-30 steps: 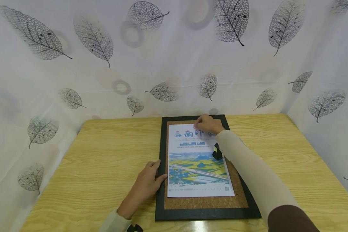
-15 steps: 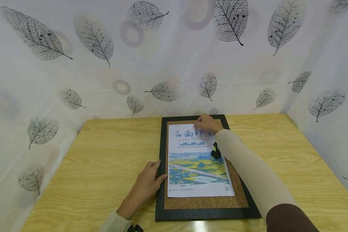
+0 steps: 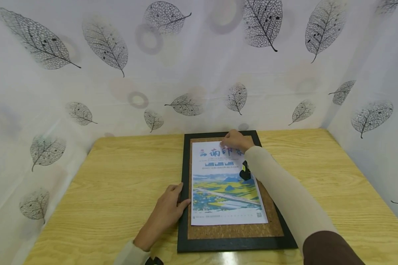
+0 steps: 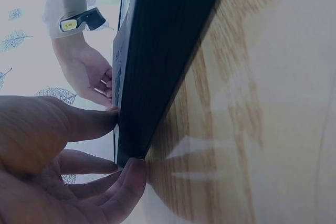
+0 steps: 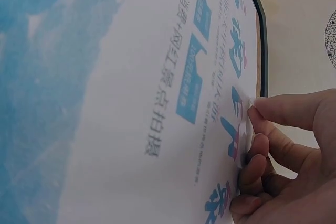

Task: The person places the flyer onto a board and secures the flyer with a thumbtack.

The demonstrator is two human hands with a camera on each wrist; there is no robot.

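In the head view, a white printed poster (image 3: 219,200) with blue lettering and a landscape picture lies on a cork board (image 3: 232,232) with a black frame (image 3: 205,246). My left hand (image 3: 167,208) grips the frame's left side; the left wrist view has the thumb (image 4: 92,125) on its face and curled fingers (image 4: 131,182) against its outer edge. At the poster's top edge, my right hand (image 3: 234,140) pinches with thumb and index finger. A pale bit shows between these fingertips in the right wrist view; whether it is paper or something else cannot be told.
The board lies flat on a wood-grain table (image 3: 129,165), near its back edge. A white leaf-patterned curtain (image 3: 192,66) stands behind and at both sides. The right sleeve (image 3: 285,191) crosses over the board's right side, and a black wrist device (image 3: 245,171) hangs above the poster.
Both hands keep their places on the board and poster. The right forearm has shifted very slightly left, and the whole view has drifted a little.
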